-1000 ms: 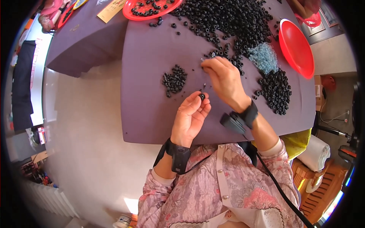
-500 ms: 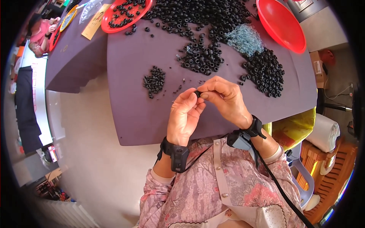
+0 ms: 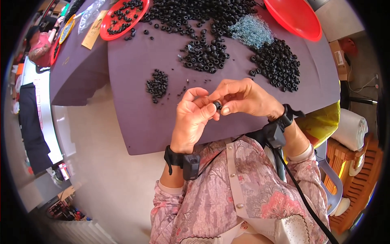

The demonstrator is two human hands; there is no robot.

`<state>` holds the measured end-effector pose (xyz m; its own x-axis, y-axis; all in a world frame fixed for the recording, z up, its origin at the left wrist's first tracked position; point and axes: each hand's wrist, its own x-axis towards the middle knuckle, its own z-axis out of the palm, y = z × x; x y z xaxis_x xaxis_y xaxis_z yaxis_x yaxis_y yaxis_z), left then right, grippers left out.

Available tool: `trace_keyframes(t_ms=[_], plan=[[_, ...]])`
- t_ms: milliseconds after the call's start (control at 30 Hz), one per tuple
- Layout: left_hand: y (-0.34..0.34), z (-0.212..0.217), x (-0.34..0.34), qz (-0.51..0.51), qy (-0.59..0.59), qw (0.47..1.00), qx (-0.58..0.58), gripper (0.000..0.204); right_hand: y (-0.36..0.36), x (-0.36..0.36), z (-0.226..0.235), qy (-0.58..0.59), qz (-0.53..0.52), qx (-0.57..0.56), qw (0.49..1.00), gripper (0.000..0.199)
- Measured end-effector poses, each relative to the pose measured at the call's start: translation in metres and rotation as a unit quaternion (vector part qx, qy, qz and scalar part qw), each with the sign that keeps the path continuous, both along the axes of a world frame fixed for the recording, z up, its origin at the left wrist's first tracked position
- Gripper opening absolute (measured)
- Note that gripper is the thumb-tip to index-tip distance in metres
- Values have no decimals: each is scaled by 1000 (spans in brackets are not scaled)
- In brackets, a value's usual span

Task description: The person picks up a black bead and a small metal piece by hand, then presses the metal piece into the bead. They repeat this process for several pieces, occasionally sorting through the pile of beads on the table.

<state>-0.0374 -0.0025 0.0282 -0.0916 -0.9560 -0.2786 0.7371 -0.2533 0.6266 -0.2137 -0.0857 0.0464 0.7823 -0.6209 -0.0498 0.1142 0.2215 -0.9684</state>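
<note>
Over the near part of the table, my left hand (image 3: 191,118) pinches a small round black cord lock piece (image 3: 218,105) between thumb and fingers. My right hand (image 3: 248,97) meets it from the other side, its thumb tip against the piece and its index finger bent over behind. The fingers partly hide the piece. Just beyond my left hand lies a small heap of tiny black parts (image 3: 157,86). Farther off is a heap of round hollow black pieces (image 3: 206,56), and a similar heap (image 3: 280,67) lies to the right. Fine metal springs (image 3: 251,31) form a pale bluish pile.
A large pile of black pieces (image 3: 191,12) covers the far side of the purple-grey tabletop (image 3: 130,122). One red tray (image 3: 106,30) with black pieces stands far left, a red bowl (image 3: 298,20) far right. A yellow bag (image 3: 325,124) hangs at the right. Another person (image 3: 40,49) sits far left.
Both hands have come slightly nearer me with the piece, and their fingers have shifted around it. The right wrist has swung outward. My view has moved a little, shifting the tabletop.
</note>
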Motion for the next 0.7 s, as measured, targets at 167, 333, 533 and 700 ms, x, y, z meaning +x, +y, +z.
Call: trace_keyframes(t_ms=[167, 333, 533, 700], plan=[[4, -7, -6, -52, -18, 998, 31, 30, 3, -12, -8, -17, 44, -8, 999, 19], [4, -9, -12, -64, -18, 997, 36, 22, 14, -13, -16, -23, 12, 14, 1000, 12], [-3, -22, -36, -53, 64, 994, 73, 20, 23, -30, -15, 149, -128, -182, 964, 19], [-10, -27, -28, -66, 36, 989, 130, 21, 0, -80, -16, 329, -353, -489, 727, 26]])
